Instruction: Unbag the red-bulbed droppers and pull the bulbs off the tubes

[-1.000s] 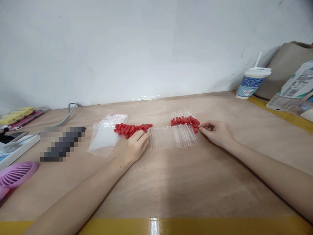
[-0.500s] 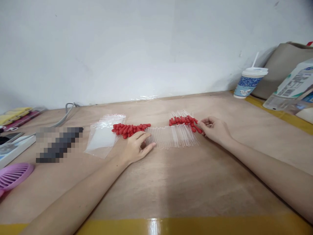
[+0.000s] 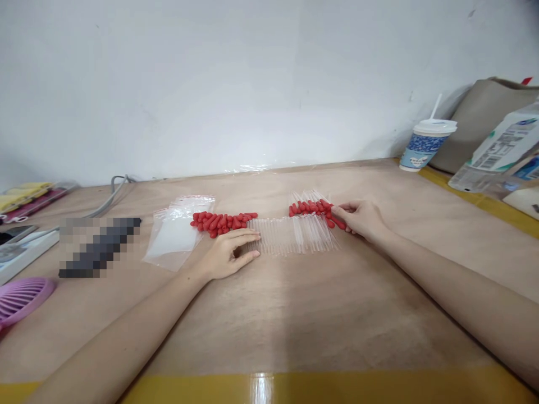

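A row of thin clear tubes, like dropper pipes, lies side by side in the middle of the table. My left hand rests at the row's left end, thumb and fingers apart, with the fingertips over the nearest tubes. Just behind it is a heap of red rubber bulbs. Behind the row's right part, several clear droppers with red bulbs lie with their tips pointing to the wall. At their right end my right hand pinches a red rubber bulb; whether a tube is in it is hidden.
Clear zip bags lie left of the red heap. Farther left are a blurred-out dark object, a pink fan and a grey cable. A paper cup, plastic bottle and grey bag stand at back right.
My right hand has shifted slightly left, closer to the red-bulbed droppers, with its fingers on a bulb. The left hand's thumb and fingers have moved slightly left and down.
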The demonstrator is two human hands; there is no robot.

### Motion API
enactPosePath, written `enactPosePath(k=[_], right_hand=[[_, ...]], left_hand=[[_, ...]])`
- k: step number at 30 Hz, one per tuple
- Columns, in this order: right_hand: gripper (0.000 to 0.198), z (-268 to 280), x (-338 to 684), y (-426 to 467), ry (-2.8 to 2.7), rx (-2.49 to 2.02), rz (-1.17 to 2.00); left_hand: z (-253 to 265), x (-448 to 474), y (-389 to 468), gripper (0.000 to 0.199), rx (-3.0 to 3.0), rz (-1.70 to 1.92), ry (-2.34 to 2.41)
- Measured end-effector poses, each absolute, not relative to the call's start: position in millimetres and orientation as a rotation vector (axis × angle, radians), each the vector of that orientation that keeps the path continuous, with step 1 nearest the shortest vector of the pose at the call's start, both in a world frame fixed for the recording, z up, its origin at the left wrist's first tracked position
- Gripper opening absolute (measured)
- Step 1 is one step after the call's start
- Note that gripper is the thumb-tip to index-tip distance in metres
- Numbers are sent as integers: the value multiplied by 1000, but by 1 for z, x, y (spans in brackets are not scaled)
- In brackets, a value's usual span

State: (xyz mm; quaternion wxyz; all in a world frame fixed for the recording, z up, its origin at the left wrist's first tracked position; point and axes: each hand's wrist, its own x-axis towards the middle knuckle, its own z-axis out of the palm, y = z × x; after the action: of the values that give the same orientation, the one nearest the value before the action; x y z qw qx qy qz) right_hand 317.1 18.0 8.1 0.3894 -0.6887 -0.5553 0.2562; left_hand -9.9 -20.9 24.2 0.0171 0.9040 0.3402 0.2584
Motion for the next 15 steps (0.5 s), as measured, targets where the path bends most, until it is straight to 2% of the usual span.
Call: enactPosePath(k=[4,15], right_hand=[[34,4,319,22,-1413,-1786,574],[41,-8,325,32,-1194,-1653,509]], left_hand=[[27,-10,-22,29,2820,840,1036],[24,-8,-20,25,2853,936,970]])
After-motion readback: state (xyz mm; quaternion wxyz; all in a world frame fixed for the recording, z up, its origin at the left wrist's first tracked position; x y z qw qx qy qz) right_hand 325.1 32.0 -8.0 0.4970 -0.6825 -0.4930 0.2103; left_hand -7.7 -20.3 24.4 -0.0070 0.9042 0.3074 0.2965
